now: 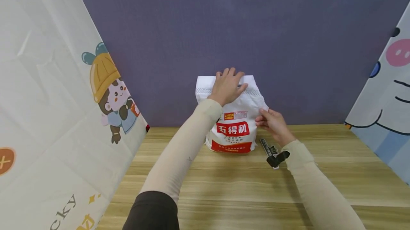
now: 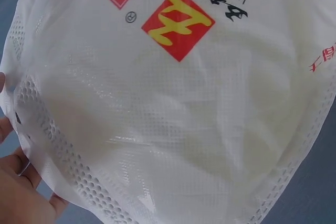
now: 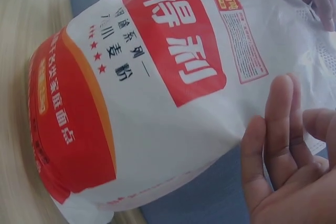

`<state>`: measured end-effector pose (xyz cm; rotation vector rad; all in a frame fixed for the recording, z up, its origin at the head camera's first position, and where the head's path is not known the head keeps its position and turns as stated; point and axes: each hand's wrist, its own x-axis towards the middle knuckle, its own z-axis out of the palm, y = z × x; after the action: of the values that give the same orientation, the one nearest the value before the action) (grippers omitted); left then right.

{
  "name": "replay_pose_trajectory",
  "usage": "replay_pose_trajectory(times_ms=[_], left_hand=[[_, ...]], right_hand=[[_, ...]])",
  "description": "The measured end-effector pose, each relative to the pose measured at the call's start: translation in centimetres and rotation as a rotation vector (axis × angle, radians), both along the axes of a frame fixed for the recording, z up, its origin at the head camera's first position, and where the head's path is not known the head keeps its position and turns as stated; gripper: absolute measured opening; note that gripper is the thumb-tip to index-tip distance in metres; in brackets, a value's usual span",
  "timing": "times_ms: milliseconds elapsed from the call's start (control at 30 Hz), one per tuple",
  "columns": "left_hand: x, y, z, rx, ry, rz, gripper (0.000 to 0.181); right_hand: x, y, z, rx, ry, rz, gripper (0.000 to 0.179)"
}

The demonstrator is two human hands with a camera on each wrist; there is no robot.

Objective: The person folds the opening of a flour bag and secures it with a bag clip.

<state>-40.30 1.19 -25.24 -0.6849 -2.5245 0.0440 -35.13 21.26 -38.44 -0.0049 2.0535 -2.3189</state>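
Observation:
A white flour bag [image 1: 235,103] with red panels and Chinese print stands upright on the wooden tabletop, against the dark backdrop. At its top edge my left hand [image 1: 228,87] grips the flat upper strip by the handle slot, fingers over the edge. In the left wrist view this hand [image 2: 26,195] shows at the lower left along the perforated band. My right hand [image 1: 274,125] is at the bag's right side. The right wrist view shows its fingers [image 3: 281,114] fairly straight, lying against or just beside the white side of the bag; exact contact is unclear.
A small black-and-white flat item [image 1: 266,148] lies on the wooden table [image 1: 198,191], right of the bag. It partly disappears behind the black strap [image 1: 278,158] at my right wrist. Printed white sheets [image 1: 48,98] flank the table, and a dark blue-grey backdrop [image 1: 304,45] rises behind it.

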Motion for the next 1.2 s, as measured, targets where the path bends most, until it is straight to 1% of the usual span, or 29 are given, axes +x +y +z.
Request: replay_pose_trajectory(times_ms=[133, 367, 600, 733, 967, 1100, 1200], left_hand=[[0.1, -0.1, 0.3, 0.0, -0.018, -0.018, 0.053], [0.2, -0.4, 0.4, 0.031, -0.024, -0.05, 0.051], [0.3, -0.7, 0.6, 0.086, -0.011, -0.095, 0.044], [0.2, -0.8, 0.5, 0.107, 0.001, -0.113, 0.038], [0.2, -0.9, 0.2, 0.117, 0.015, -0.135, 0.027], [0.4, -0.9, 0.2, 0.121, 0.02, -0.148, 0.024], [0.4, -1.0, 0.1, 0.121, 0.037, -0.145, 0.022]], right_hand=[[0.0, -0.1, 0.1, -0.046, -0.011, -0.001, 0.023], [0.0, -0.2, 0.2, -0.117, -0.04, 0.004, 0.023], [0.2, -0.2, 0.2, -0.167, -0.046, 0.033, 0.021], [0.3, -0.3, 0.2, -0.204, -0.048, 0.05, 0.018], [0.5, 0.0, -0.2, -0.333, -0.051, 0.103, 0.017], [0.5, 0.1, -0.6, -0.399, -0.027, 0.14, 0.016], [0.4, 0.1, -1.0, -0.442, -0.003, 0.171, 0.016]])
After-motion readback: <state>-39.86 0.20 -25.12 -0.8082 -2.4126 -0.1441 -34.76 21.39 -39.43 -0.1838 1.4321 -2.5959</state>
